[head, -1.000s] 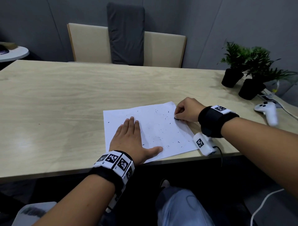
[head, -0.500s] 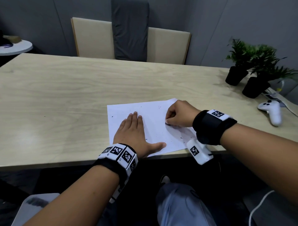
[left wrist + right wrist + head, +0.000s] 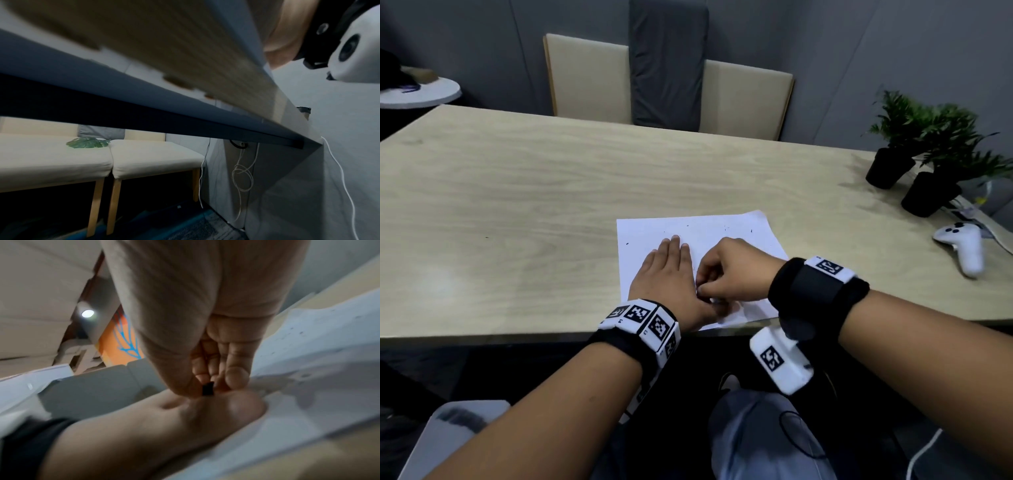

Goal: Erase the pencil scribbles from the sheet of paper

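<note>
A white sheet of paper (image 3: 715,233) lies at the near edge of the wooden table (image 3: 534,205), speckled with small dark crumbs. My left hand (image 3: 671,274) rests flat on the sheet's left half, fingers straight. My right hand (image 3: 729,274) is curled right beside the left thumb and pinches a small black eraser (image 3: 208,390) between thumb and fingers, its tip down by the left hand (image 3: 164,423). In the right wrist view the paper (image 3: 320,366) looks rumpled to the right. The left wrist view looks under the table edge (image 3: 185,116) and shows no fingers.
Two potted plants (image 3: 924,154) stand at the table's far right. A white controller (image 3: 962,246) lies near the right edge. A cushioned bench (image 3: 671,92) stands behind the table. A small round side table (image 3: 421,92) sits at far left.
My right hand has slid with the eraser from the sheet's right edge leftward and nearer, ending against my left thumb. The left hand has stayed flat on the paper.
</note>
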`<state>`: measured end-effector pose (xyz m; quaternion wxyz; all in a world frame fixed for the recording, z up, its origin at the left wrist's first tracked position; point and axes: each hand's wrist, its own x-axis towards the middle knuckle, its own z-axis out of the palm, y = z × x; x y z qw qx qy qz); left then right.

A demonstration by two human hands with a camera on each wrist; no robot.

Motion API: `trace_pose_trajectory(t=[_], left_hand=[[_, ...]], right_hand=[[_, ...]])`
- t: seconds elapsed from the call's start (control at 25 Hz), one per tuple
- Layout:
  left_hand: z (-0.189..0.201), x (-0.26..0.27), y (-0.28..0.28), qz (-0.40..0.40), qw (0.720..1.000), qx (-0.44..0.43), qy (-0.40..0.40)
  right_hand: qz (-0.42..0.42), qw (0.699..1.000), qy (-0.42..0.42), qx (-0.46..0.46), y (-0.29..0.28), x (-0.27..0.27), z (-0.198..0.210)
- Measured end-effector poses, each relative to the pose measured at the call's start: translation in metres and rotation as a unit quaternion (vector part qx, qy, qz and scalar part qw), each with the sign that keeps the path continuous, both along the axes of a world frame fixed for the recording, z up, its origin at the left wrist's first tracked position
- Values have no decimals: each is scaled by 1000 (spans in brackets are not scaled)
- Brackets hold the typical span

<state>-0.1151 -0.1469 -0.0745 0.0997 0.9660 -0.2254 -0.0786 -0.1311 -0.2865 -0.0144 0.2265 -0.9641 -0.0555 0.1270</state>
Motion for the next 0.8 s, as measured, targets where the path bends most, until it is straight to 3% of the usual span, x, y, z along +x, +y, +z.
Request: trace_pose_trajectory(t=[0.24,0.4,0.6,0.68,0.8], left_hand=[[0,-2,0,1,1000,3,10],[-1,0,-1,2,1000,5,9],[-2,0,0,2,1000,3,8],[-2,0,0,5,1000,1,7],[-2,0,0,3,1000,7,0]], right_hand=[[-143,989,-35,7,-49,-2,9],[-81,995,15,61,-35,-29,5],[-169,985,-38,4,-70,-31,3],[-157,986,-57,-7,-63,-32,2],[-111,992,-15,66,-38,-47,-4]])
